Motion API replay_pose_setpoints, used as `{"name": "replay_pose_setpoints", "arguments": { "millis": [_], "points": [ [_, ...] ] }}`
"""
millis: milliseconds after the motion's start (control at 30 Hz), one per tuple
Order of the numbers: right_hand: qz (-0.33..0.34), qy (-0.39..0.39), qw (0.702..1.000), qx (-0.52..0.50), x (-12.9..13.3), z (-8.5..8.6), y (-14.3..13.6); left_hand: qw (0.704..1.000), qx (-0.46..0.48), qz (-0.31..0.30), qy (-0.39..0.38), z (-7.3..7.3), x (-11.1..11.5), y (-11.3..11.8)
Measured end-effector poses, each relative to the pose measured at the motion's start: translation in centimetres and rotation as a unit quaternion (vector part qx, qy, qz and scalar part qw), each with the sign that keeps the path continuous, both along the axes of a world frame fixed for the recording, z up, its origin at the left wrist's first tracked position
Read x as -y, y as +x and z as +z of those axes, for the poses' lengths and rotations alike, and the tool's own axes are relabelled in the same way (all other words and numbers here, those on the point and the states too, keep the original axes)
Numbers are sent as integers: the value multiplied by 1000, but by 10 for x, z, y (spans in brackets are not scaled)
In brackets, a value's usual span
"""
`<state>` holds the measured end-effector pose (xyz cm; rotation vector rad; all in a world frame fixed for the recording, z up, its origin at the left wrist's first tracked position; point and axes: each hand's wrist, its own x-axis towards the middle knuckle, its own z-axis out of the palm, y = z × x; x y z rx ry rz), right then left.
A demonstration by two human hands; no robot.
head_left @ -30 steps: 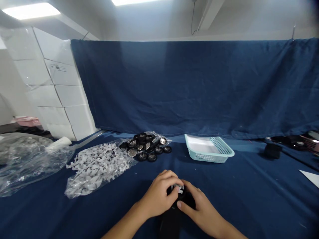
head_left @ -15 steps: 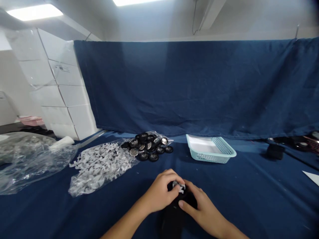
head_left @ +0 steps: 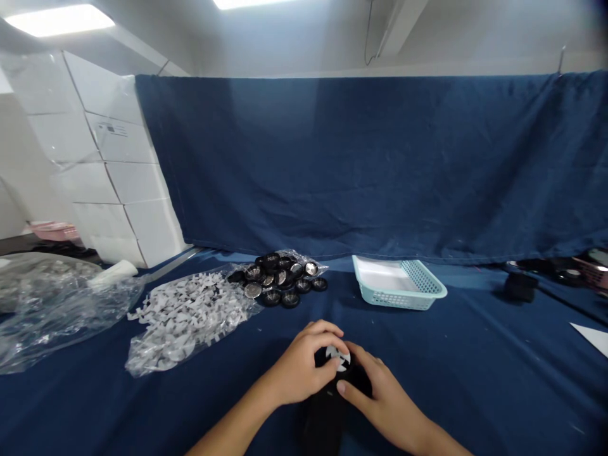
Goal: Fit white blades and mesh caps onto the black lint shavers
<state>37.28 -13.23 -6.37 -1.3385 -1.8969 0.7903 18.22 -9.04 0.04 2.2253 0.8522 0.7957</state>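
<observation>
At the front middle, my left hand (head_left: pixel 306 364) pinches a small white plastic piece (head_left: pixel 342 363) with thumb and index finger, at the top of a round black part. My right hand (head_left: pixel 387 396) curves around the right side of this round black part (head_left: pixel 352 373), its thumb at the near side and its fingers at the far side. Much of the part is hidden by the fingers. Below it a dark black object (head_left: pixel 325 421) runs toward me; I cannot make out what it is.
Left of my hands, a clear bag holds many white plastic pieces (head_left: pixel 183 316). Round black parts (head_left: pixel 289 297) lie piled behind. A light blue basket (head_left: pixel 403 299) with white paper stands right. White boxes (head_left: pixel 154 221) are stacked left; a blue curtain (head_left: pixel 356 171) hangs behind.
The white piece now shows flatter within the round black part, and the left hand's fingers have shifted slightly over it. The right hand keeps its hold. The whole view has shifted slightly.
</observation>
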Motion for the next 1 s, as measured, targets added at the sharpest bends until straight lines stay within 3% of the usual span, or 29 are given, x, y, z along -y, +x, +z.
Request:
{"name": "replay_pose_setpoints", "arguments": {
  "millis": [233, 467, 733, 1000],
  "points": [
    [5, 3, 1000, 8, 0, 2, 0, 1000, -16, 22, -6, -4, 1, 2],
    [0, 2, 1000, 13, 0, 1, 1, 997, 15, 18, -80, -4, -5, 2],
    [-4, 2, 1000, 6, 1, 2, 1, 984, 54, 9, -168, -15, -12, 3],
    [-11, 3, 1000, 9, -1, -3, 0, 981, 62, 11, -181, -19, -14, 3]
  ]
}}
